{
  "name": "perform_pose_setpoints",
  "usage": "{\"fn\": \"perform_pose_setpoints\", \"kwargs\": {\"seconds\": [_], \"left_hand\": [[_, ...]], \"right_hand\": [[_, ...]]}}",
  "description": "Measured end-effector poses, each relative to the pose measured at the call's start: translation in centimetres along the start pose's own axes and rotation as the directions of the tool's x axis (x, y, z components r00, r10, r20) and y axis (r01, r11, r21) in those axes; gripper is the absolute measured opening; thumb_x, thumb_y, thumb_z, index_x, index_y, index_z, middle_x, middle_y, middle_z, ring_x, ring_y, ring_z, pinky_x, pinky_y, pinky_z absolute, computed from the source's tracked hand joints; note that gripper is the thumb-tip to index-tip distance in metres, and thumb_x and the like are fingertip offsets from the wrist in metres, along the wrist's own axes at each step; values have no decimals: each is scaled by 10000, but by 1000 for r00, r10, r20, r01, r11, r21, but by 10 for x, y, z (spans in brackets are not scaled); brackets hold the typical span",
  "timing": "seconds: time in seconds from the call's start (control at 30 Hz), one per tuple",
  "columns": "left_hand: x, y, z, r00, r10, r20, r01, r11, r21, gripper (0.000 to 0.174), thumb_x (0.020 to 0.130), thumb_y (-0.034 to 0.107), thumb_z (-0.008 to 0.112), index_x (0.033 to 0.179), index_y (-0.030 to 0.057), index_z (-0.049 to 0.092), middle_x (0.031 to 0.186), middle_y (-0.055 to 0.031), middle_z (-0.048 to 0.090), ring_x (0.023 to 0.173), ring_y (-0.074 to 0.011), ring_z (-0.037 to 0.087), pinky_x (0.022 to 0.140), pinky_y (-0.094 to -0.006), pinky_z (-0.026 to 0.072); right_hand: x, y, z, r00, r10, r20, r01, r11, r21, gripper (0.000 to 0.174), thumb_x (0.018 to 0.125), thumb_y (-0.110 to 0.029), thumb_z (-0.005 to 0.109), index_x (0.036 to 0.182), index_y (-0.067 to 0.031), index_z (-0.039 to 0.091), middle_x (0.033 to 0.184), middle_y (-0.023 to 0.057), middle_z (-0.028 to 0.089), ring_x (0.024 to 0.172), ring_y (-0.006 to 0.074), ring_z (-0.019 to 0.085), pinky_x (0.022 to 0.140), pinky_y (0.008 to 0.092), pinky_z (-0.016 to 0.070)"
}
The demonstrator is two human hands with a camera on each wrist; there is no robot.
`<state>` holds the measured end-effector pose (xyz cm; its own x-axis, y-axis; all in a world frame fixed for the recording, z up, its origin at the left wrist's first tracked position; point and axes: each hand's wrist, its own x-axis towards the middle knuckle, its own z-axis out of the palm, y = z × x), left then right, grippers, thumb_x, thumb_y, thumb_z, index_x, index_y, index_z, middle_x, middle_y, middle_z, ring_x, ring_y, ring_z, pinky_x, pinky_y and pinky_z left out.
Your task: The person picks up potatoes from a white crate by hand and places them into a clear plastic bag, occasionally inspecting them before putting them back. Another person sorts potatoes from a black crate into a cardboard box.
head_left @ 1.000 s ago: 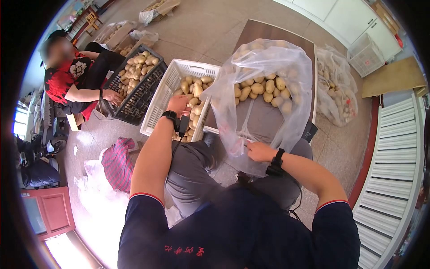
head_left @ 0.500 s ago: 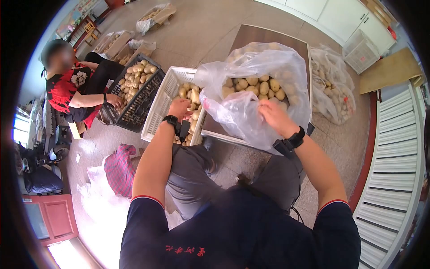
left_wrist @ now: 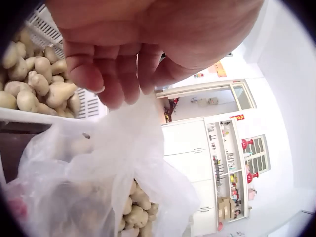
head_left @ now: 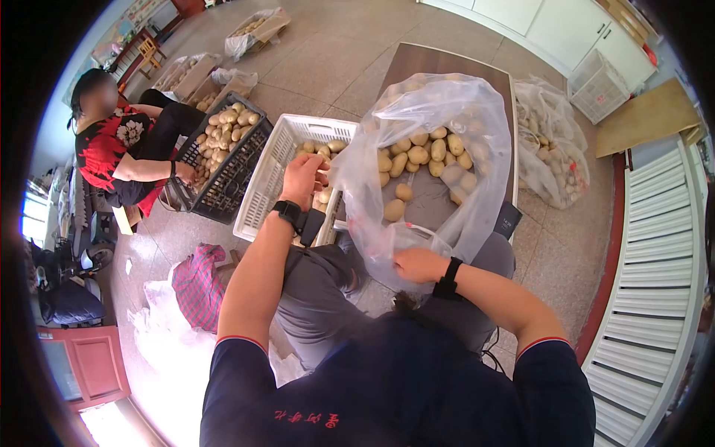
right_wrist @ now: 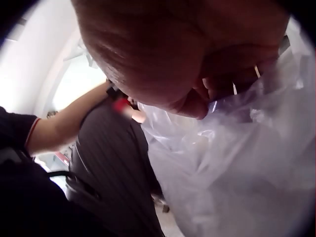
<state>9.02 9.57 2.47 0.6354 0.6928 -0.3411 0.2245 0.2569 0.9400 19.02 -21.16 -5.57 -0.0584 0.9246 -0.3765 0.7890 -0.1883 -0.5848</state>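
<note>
A bright room with a tiled floor; a brown table stands just ahead of a seated person's hands. The right hand, nearest the body, grips the near edge of a clear plastic bag. The left hand, farther forward, pinches the bag's rim on its left side between fingers and thumb. Held from two sides, the mouth is spread toward the person, seemingly so the thin film does not fall shut. Inside, beyond the right hand, potatoes are heaped mostly at the far end, and a couple lie nearer; the table seems to bear their weight. Below the left hand, beside the table, a white crate holds more potatoes, probably placed there for easy reach. Farther left, a second person rests a hand at a black crate of potatoes. Beyond the table, on the right hand's side, stands another filled bag.
</note>
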Motion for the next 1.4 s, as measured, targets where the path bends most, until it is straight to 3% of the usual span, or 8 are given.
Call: {"fn": "perform_pose_setpoints", "kwargs": {"seconds": [0.13, 0.2, 0.3, 0.5, 0.57, 0.73, 0.9, 1.4], "left_hand": [[-23, 19, 26, 984, 54, 168, -46, 998, -52, 146, 946, 196, 567, 974, 58, 607, 877, -46, 674, 625, -106, 597, 536, -238, 473], [-27, 20, 37, 970, 60, 235, -56, 998, -23, 170, 951, 205, 566, 1011, 53, 614, 942, -60, 692, 643, -101, 607, 552, -228, 477], [-29, 14, 54, 898, 9, 441, -76, 988, 134, 251, 956, 247, 568, 1110, 64, 646, 990, -26, 702, 704, -99, 622, 597, -240, 499], [-2, -37, 67, 786, -182, 591, -86, 914, 397, 318, 950, 260, 565, 1201, 75, 624, 1086, -5, 661, 855, -119, 628, 704, -288, 532], [1, -51, 62, 755, -275, 595, -84, 860, 503, 365, 932, 298, 560, 1214, 77, 625, 1055, -33, 658, 871, -153, 641, 695, -307, 547], [10, -61, 54, 753, -412, 512, -33, 755, 655, 396, 931, 313, 548, 1230, 60, 605, 1045, -79, 655, 846, -195, 668, 642, -332, 558], [23, -62, 42, 796, -457, 396, 52, 704, 708, 423, 932, 311, 558, 1241, 24, 589, 1087, -85, 643, 863, -225, 684, 626, -336, 561], [10, -21, 18, 921, -206, 332, 184, 978, 97, 278, 946, 245, 582, 1119, 28, 606, 994, -97, 669, 724, -186, 672, 579, -300, 553]], "right_hand": [[-1, 4, -19, 999, -5, 46, 3, 999, 45, 229, 889, -190, 473, 969, -28, 613, 940, 206, 652, 911, 404, 611, 814, 507, 469], [3, 8, -35, 923, -67, -378, 120, 986, 118, 234, 886, -178, 479, 994, -30, 624, 934, 205, 652, 932, 397, 606, 825, 485, 474], [17, 10, -49, 797, 106, -594, 20, 980, 200, 231, 890, -176, 482, 993, -34, 632, 929, 210, 651, 956, 395, 601, 832, 476, 474], [29, 19, -26, 997, 62, -54, -58, 994, 89, 233, 895, -160, 477, 990, -37, 651, 1014, 203, 656, 995, 389, 604, 838, 477, 474], [26, 28, -34, 981, 61, -182, -50, 997, 65, 231, 891, -167, 486, 990, -40, 652, 1028, 199, 656, 996, 390, 605, 838, 477, 475], [27, 83, -64, 693, 295, -658, -383, 924, 11, 203, 802, -145, 592, 941, -4, 637, 995, 159, 630, 945, 402, 589, 827, 491, 489], [19, 105, -69, 586, 500, -638, -658, 753, -15, 269, 817, -161, 610, 1050, -26, 604, 1136, 168, 584, 1040, 426, 555, 866, 508, 497], [30, 113, -62, 664, 470, -582, -553, 832, 40, 332, 783, -72, 624, 1110, -27, 586, 1140, 249, 573, 988, 478, 569, 875, 532, 474]]}}
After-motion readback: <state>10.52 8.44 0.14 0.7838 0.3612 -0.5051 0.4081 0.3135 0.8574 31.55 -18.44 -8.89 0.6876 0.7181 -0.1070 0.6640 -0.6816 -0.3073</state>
